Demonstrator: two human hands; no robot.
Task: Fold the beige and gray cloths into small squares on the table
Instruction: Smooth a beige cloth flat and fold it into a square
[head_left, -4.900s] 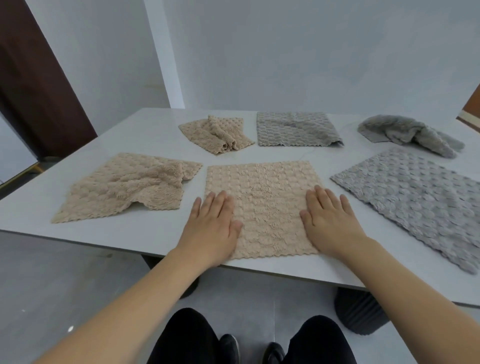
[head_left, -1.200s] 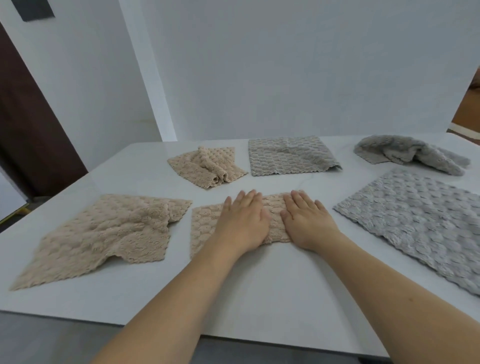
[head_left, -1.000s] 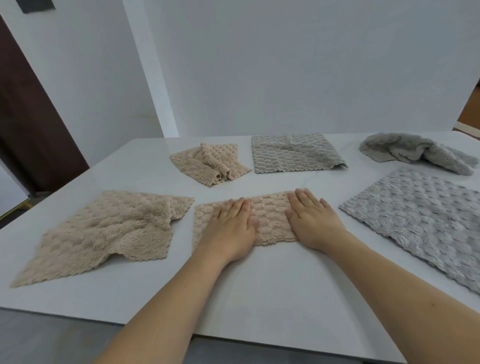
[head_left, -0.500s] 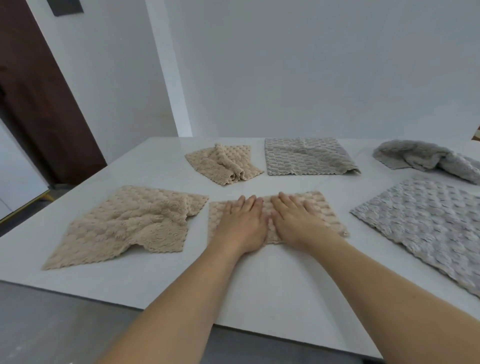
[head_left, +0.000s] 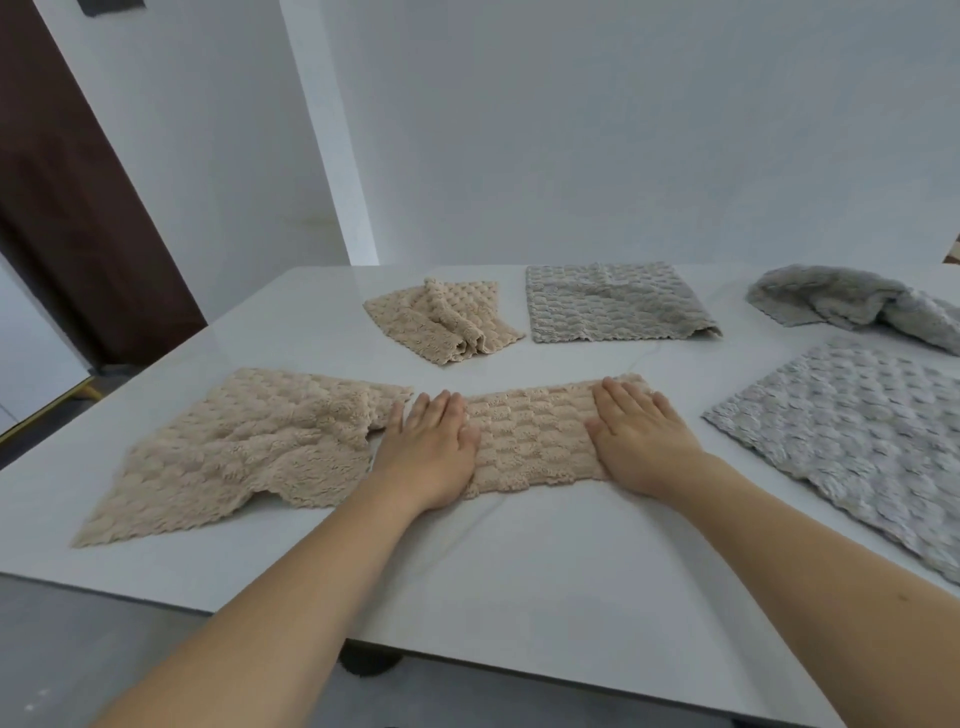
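Head view: left hand and right hand press flat, fingers straight, on folded beige cloth.

White walls, dark door, grey floor.

Plain indoor room: white table, bare white walls, dark brown door.

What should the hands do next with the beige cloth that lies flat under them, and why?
Probably fold one short end over onto the other. The beige cloth lies as a long strip on the table, not yet a square. The left hand and the right hand press flat on its two ends, so either could lift its end across while the other holds the strip down.
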